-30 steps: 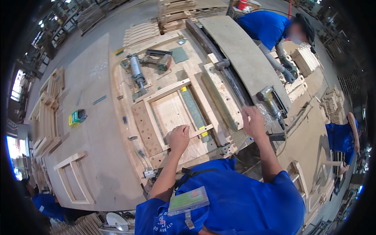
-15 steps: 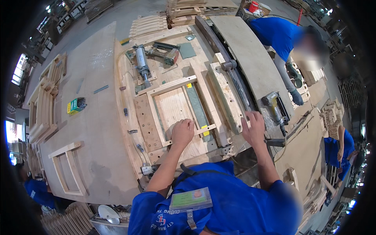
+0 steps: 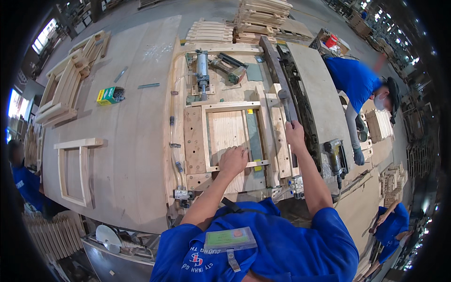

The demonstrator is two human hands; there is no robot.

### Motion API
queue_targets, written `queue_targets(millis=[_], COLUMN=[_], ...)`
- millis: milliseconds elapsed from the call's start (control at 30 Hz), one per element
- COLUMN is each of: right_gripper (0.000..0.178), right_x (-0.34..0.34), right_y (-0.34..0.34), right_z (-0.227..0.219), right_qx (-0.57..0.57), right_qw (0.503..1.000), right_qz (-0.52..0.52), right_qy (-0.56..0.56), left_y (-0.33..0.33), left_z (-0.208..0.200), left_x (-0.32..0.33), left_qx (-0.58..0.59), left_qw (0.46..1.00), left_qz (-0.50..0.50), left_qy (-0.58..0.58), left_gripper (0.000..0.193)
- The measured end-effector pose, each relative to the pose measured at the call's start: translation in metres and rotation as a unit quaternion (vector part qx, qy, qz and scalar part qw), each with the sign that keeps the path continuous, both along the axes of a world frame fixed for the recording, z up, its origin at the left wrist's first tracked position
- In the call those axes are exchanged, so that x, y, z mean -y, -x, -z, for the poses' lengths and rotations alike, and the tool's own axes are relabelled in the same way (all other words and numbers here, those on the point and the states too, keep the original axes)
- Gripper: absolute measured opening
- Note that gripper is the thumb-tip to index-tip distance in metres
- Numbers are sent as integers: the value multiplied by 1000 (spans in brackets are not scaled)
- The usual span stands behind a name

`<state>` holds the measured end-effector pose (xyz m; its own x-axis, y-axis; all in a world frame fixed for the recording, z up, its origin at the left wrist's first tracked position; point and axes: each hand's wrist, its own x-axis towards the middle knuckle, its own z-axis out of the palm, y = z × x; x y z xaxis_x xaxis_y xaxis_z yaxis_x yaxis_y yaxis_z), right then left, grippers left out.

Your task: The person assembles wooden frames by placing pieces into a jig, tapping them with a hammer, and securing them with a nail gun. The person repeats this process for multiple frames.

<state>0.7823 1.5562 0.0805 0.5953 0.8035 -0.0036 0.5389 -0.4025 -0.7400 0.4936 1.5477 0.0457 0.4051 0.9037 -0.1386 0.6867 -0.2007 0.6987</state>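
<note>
My left hand (image 3: 234, 161) lies over the near rail of a pale wooden frame (image 3: 231, 107), fingers curled round it. The frame sits in a wooden jig, beside a drilled block (image 3: 193, 141) on its left. Yellow tabs mark a green strip (image 3: 254, 136) under the frame's right part. To the right, my right hand (image 3: 295, 135) is closed on the handle of a hammer (image 3: 283, 95), its head pointing away from me, over a long drilled wooden bar (image 3: 282, 150).
Beyond the frame are an air cylinder (image 3: 202, 70) and a nail gun (image 3: 230, 70). Another nail gun (image 3: 335, 157) lies at right. A nail box (image 3: 110, 96) and a small frame (image 3: 84, 174) rest on the left board. A co-worker (image 3: 359, 84) bends over the right side.
My right hand has closed on the hammer's handle, and the hammer has shifted a little from where it lay. My left hand stays at the frame's near rail. The whole view has turned slightly.
</note>
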Motion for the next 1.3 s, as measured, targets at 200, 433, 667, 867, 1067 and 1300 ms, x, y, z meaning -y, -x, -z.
queue_targets(millis=[200,433,667,867,1067,1300], right_gripper=[23,44,48,44,44,55], right_x=[-1,-50,-66,-69,-77,-33], right_y=[95,172,138,232,211,188], right_z=[-155,-293,14,-133,-82,-57], right_qx=[-305,-266,171,-203,-139,-190], right_qw=[929,749,931,888,868,945], right_qz=[-152,-355,-319,-407,-388,-257], right_qy=[-143,-492,42,-73,-275,69], left_y=[17,23,3,31,27,23], left_z=[20,11,-5,15,10,15], left_x=[0,6,4,3,5,-3], left_qx=[-25,2,8,-7,-12,-35], left_qw=[999,999,999,999,1000,999], left_qz=[-11,-44,38,-25,-8,5], left_qy=[-31,24,-18,25,14,20], left_gripper=[35,35,33,39,40,35])
